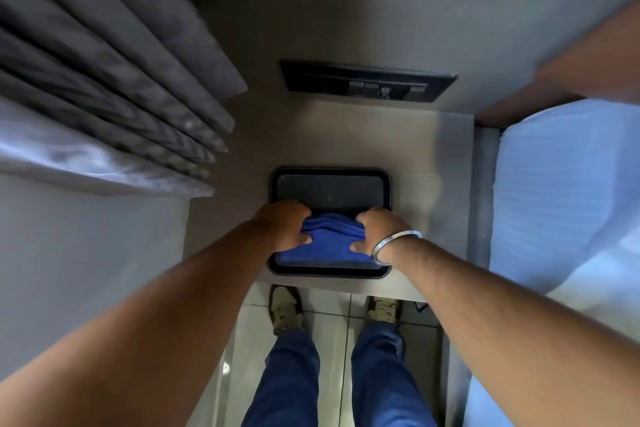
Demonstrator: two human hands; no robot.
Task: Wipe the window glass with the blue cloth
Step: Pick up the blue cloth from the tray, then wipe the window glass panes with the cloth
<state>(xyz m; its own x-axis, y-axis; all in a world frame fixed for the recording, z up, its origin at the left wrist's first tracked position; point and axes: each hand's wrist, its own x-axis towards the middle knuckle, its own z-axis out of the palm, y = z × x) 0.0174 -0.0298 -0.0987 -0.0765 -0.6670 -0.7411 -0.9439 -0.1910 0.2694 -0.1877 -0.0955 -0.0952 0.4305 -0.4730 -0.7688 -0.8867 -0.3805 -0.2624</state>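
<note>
blue cloth (329, 241): bunched, creased, on black tray's (330, 185) near half | left hand (285, 225) and right hand (375, 230): both pinching its side edges | tray near table's (426, 156) front edge | grey curtain (114, 87) left, seemingly blurred

A: Colours, quick. Cloth (329, 241)?
B: Solid deep blue, no print, lying on a black tray (330, 189) with a plain matte surface.
A: Bench (415, 149)?
B: Grey-beige, faint fine grain. Black switch panel (367, 81) at 12 o'clock from the tray.
A: At 9 to 10 o'clock?
B: Curtain (104, 80), dark grey, pleated folds, slight mottled texture.
A: At 3 o'clock?
B: Bed sheet (561, 201), pale blue-white, faint stripes.
A: Down at 6?
B: Jeans (287, 385) dark blue, shoes (285, 310) off-white/beige, floor tiles (332, 350) glossy pale cream with grey grout lines.
A: Wrist?
B: Silver bangle (394, 244) on the right wrist.
</note>
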